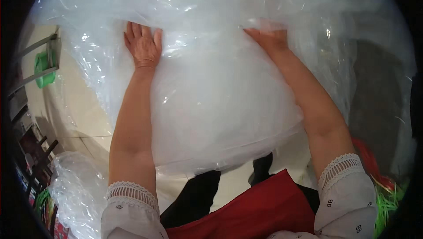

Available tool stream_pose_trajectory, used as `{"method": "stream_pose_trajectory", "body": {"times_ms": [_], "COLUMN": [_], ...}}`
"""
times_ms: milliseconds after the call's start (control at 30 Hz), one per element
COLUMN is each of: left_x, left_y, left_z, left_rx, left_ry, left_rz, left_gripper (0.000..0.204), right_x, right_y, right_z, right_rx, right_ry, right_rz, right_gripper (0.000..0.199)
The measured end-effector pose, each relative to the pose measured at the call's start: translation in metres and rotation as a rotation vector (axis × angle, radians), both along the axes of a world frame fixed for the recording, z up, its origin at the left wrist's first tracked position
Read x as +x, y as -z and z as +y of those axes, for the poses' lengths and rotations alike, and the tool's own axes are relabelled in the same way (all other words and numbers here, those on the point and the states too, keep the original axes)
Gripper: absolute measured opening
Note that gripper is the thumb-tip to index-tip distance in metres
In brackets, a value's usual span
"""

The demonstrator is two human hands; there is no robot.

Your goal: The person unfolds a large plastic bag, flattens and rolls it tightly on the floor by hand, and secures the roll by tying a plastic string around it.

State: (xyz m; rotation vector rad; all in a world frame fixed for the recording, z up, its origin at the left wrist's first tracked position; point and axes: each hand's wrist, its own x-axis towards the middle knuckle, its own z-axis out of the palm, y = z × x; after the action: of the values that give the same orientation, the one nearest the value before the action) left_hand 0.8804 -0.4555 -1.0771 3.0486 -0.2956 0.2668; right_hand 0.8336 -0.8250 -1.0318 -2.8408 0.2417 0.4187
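Left hand [144, 47] lies spread, gripping nothing, on clear plastic sheeting [216, 89] beyond the red cloth [264, 208]; right hand [272, 40], also beyond the cloth, is partly covered, its grip impossible to tell.

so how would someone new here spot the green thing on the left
From the big clear plastic sheeting under the person's left hand, go left to the pale floor. There, grey bars cross in front of a rounded green object. Its green colour and curved body set it apart from those bars.
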Motion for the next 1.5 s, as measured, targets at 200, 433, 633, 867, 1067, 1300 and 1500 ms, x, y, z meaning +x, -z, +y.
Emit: {"method": "stream_pose_trajectory", "body": {"times_ms": [200, 433, 633, 867, 1067, 1300, 1500], "left_x": [0.029, -0.082, -0.245, -0.308, -0.295, -0.264, -0.248], "left_y": [-0.044, -0.213, -0.209, -0.113, -0.112, -0.094, -0.083], "left_z": [-0.002, 0.028, 0.063, 0.074, 0.094, 0.108, 0.111], "left_rx": [-0.094, -0.533, -0.141, -0.130, -0.090, 0.081, 0.303], "left_ry": [0.082, 0.380, -0.050, -0.075, -0.315, -0.368, -0.248], "left_rz": [0.080, 0.431, 0.297, 0.323, 0.232, 0.349, 0.608], "left_gripper": [0.060, 0.045, 0.069, 0.072, 0.064, 0.062, 0.060], "right_x": [0.018, -0.052, -0.152, -0.176, 0.071, 0.371, 0.435], "right_y": [-0.041, -0.158, -0.190, -0.154, -0.277, -0.221, -0.101], "right_z": [-0.004, -0.051, -0.022, -0.025, 0.063, 0.033, 0.004], "right_rx": [-0.059, 0.256, -0.081, 0.013, 0.257, -0.245, -0.208], "right_ry": [0.049, -0.363, -0.557, -0.576, -0.546, -0.563, -0.670], "right_rz": [0.083, 0.129, 0.045, 0.076, -0.718, -0.744, -0.375], "right_gripper": [0.083, 0.081, 0.096, 0.077, 0.067, 0.079, 0.076]}}
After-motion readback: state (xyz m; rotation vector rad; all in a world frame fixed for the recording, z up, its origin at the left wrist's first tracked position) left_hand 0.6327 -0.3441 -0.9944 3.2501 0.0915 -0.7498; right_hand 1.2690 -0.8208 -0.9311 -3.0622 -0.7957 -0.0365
